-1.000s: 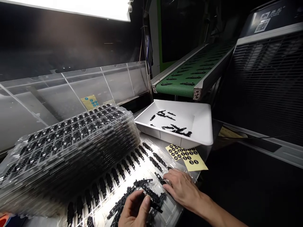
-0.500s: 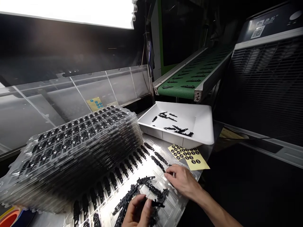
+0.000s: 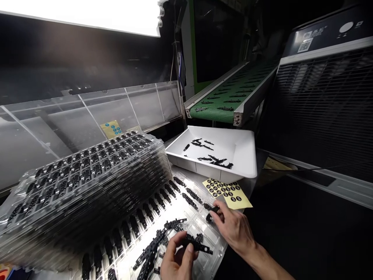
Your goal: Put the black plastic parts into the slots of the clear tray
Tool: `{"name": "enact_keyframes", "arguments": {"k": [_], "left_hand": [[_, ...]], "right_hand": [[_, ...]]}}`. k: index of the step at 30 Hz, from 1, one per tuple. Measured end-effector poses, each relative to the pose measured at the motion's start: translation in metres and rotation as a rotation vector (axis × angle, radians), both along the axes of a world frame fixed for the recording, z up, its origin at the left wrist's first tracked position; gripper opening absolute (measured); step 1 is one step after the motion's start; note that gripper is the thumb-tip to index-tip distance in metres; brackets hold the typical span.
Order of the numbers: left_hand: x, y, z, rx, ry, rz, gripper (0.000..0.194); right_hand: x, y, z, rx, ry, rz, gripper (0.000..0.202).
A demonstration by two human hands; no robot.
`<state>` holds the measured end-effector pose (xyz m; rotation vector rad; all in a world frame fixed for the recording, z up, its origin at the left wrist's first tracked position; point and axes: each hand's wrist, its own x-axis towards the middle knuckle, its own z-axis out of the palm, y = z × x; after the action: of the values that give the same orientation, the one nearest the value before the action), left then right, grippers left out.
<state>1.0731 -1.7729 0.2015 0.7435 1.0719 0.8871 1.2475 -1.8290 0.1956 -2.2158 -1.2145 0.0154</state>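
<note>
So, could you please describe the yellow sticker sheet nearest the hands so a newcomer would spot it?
Start at the white tray below the green conveyor. Just in front lies a yellow sticker sheet; unlike the yellow sheet with blue dots behind the stack, its dots are black.

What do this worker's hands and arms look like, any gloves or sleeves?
Both hands are bare: no gloves, rings or watch show. The left hand is cut off at the frame's bottom edge, so its arm is unseen. The right hand leads to a bare forearm with no sleeve in view.
</note>
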Motion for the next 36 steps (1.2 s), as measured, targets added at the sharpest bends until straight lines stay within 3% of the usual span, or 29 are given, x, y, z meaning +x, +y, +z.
{"name": "enact_keyframes", "arguments": {"k": [4, 7, 9, 14, 18, 23, 28, 33, 36], "left_hand": [[0.017, 0.011, -0.006, 0.106, 0.113, -0.173, 0.041], [0.034, 0.023, -0.002, 0.315, 0.401, -0.408, 0.026], [0.044, 0.028, 0.003, 0.421, 0.616, -0.516, 0.026], [0.057, 0.029, 0.005, 0.661, 0.879, -0.531, 0.04], [0.054, 0.024, -0.002, 0.87, 1.057, -0.569, 0.029], [0.053, 0.016, -0.006, 0.913, 1.054, -0.574, 0.017], [0.052, 0.013, 0.002, 0.907, 1.064, -0.626, 0.02], [0.025, 0.037, 0.011, 0.916, 1.227, -0.601, 0.039], [0.011, 0.057, 0.01, 0.85, 1.247, -0.743, 0.042]], "right_hand": [[-0.002, -0.007, -0.008, 0.074, -0.395, 0.075, 0.025], [-0.002, -0.01, -0.008, 0.081, -0.428, 0.084, 0.025], [-0.001, -0.01, -0.009, 0.085, -0.403, 0.107, 0.023], [0.002, -0.011, -0.009, 0.152, -0.334, 0.159, 0.012], [0.003, -0.015, -0.002, 0.068, -0.181, 0.201, 0.009], [0.006, -0.018, 0.015, -0.156, -0.022, 0.272, 0.016], [0.01, -0.018, 0.024, -0.282, -0.014, 0.35, 0.021], [0.001, -0.007, 0.038, -0.249, 0.038, 0.383, 0.018], [-0.017, 0.006, 0.036, -0.294, 0.069, 0.437, 0.004]]}}
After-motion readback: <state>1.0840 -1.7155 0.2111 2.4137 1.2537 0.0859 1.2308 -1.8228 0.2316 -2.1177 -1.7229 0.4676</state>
